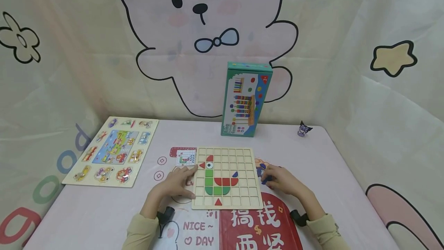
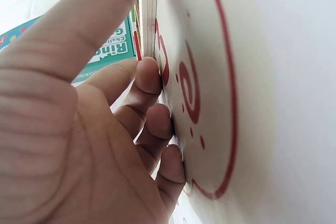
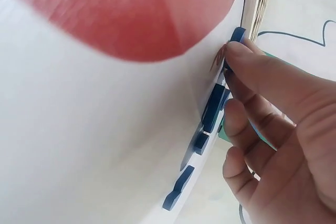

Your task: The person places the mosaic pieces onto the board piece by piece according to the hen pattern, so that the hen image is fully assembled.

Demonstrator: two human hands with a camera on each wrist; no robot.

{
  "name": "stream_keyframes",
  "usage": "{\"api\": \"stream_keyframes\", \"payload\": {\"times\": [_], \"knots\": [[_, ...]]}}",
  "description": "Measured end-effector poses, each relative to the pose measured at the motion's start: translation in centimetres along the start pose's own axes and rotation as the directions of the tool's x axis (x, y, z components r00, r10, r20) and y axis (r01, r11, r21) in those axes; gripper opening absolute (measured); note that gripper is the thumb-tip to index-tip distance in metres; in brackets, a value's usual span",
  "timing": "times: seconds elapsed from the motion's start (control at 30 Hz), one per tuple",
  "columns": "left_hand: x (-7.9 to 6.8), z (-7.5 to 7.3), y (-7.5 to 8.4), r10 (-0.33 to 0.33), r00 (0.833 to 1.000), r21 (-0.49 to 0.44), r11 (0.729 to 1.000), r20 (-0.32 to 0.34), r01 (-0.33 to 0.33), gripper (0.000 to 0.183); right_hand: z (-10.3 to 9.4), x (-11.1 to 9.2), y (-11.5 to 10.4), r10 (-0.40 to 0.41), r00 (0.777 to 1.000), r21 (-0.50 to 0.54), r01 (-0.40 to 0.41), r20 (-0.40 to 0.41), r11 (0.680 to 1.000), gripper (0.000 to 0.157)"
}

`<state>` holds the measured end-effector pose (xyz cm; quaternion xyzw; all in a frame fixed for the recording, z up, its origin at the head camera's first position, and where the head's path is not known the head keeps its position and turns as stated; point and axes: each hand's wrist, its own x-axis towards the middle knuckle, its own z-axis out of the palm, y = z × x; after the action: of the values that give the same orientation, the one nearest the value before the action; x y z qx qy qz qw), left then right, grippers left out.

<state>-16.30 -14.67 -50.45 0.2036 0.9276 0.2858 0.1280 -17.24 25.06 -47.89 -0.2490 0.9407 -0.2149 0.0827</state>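
A square wooden grid board [image 1: 248, 161] lies in the middle of the table. On it, green, red and white pieces form a bird-like figure, with one small blue piece [image 1: 235, 174] at the tail and a red triangle [image 1: 218, 202] near the bottom. My left hand [image 1: 175, 182] rests against the board's left side, thumb and index finger spread along that edge. Beside the right edge, my right hand [image 1: 282, 180] pinches a dark blue puzzle piece [image 3: 239, 34] between thumb and fingertips. Several more blue pieces [image 3: 212, 108] lie on the table by that hand.
A small pattern card [image 1: 186, 158] sits at the board's upper left. Further left lies a picture puzzle board [image 1: 138, 173]. A green toy box [image 1: 246, 99] stands upright behind, and a small purple figure [image 1: 303, 129] is at the back right. Fabric walls surround the table.
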Motion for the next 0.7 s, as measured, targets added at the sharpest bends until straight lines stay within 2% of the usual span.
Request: {"api": "stream_keyframes", "payload": {"times": [0.17, 0.33, 0.7], "knots": [[0.1, 0.1, -0.2, 0.002, 1.000, 0.006, 1.000, 0.000, -0.002, 0.098, 0.0, 0.0, -0.1, -0.003, 1.000, -0.008, 0.003, -0.001, 1.000, 0.010], [0.1, 0.0, -0.2, 0.001, 1.000, 0.013, 1.000, -0.001, -0.001, 0.098, -0.1, 0.2, -0.1, -0.004, 0.999, -0.005, 0.004, -0.044, 1.000, 0.011], [0.0, 0.0, -0.1, -0.012, 1.000, -0.005, 1.000, 0.005, 0.012, 0.098, -0.5, 2.1, -1.2, -0.047, 0.997, -0.010, 0.046, -0.068, 0.999, 0.010]]}}
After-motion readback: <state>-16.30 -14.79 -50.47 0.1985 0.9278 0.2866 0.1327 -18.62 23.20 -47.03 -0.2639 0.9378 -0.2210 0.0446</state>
